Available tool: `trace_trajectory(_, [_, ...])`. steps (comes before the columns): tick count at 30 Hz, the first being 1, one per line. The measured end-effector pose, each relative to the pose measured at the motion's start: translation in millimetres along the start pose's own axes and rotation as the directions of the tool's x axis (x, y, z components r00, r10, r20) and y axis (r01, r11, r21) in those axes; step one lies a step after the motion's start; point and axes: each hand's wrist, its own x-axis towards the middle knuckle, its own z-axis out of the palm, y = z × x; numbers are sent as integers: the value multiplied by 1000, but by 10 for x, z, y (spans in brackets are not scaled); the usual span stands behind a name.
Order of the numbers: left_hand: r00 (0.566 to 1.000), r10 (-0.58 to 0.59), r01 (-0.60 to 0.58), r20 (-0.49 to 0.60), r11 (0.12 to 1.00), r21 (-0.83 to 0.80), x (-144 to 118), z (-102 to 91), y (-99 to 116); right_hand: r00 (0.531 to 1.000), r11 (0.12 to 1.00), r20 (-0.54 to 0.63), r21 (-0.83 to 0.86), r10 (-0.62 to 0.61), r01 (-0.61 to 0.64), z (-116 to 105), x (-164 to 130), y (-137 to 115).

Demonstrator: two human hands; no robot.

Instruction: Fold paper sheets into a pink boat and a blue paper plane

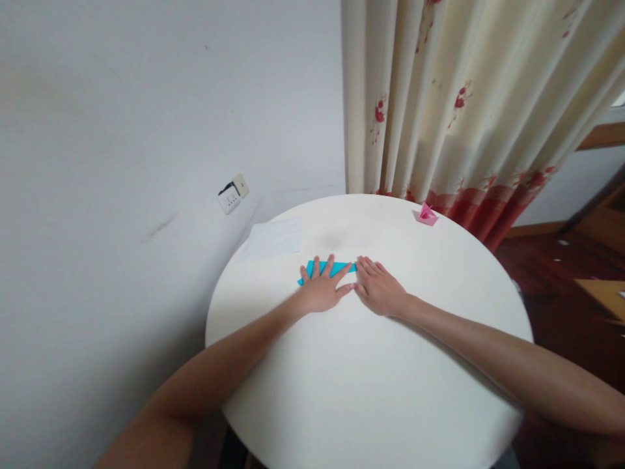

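A folded strip of blue paper (309, 270) lies flat on the round white table (371, 371). My left hand (323, 290) rests palm-down on top of it, fingers spread, covering most of the strip. My right hand (379, 288) lies flat beside it, its fingertips touching the right tip of the paper. Neither hand grips anything; both press down on the table top.
A white sheet of paper (276, 238) lies at the table's far left. A small pink folded paper figure (427, 215) stands near the far edge. A floral curtain (469, 111) hangs behind; a wall socket (230, 195) is on the left wall.
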Motion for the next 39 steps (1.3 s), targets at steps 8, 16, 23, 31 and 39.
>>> trace_trajectory(8, [994,-88,97,-63,983,157,-79,8,53,1000,1000,-14,2,-1,1,29,4,15])
trace_trajectory(16, [993,-85,97,-87,985,143,-38,78,3,1000,1000,-10,-9,-1,1,10,4,6])
trace_trajectory(23, [953,302,-298,-35,950,88,81,76,-89,999,999,9,-4,-34,34,-21,-13,4])
trace_trajectory(31, [917,396,-392,-57,918,68,97,69,-117,1000,1000,5,-11,-22,22,36,7,17])
trace_trajectory(39, [912,407,-405,-54,913,54,138,92,-156,995,995,-11,-7,104,-104,92,8,74])
